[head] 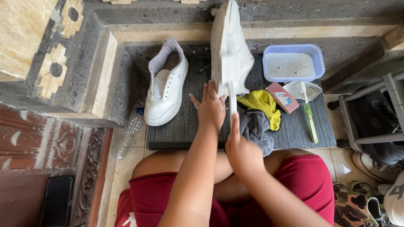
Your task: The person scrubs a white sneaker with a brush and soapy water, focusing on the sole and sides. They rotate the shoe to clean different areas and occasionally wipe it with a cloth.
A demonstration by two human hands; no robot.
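Red shorts [303, 185] cover the seated person's crossed legs at 6 o'clock. Above them the right hand [242, 153] is closed around the handle of a white brush [230, 80], whose head rests on an upturned white shoe [229, 42] at 12 o'clock. Fingers spread, the left hand [210, 107] is pressed open against that shoe's lower end. On the dark mat [185, 122], a second white shoe [166, 84] lies at 10 o'clock. Yellow and grey cloths [261, 115] sit just right of the hands; a soapy blue tub [293, 63] stands at 2 o'clock.
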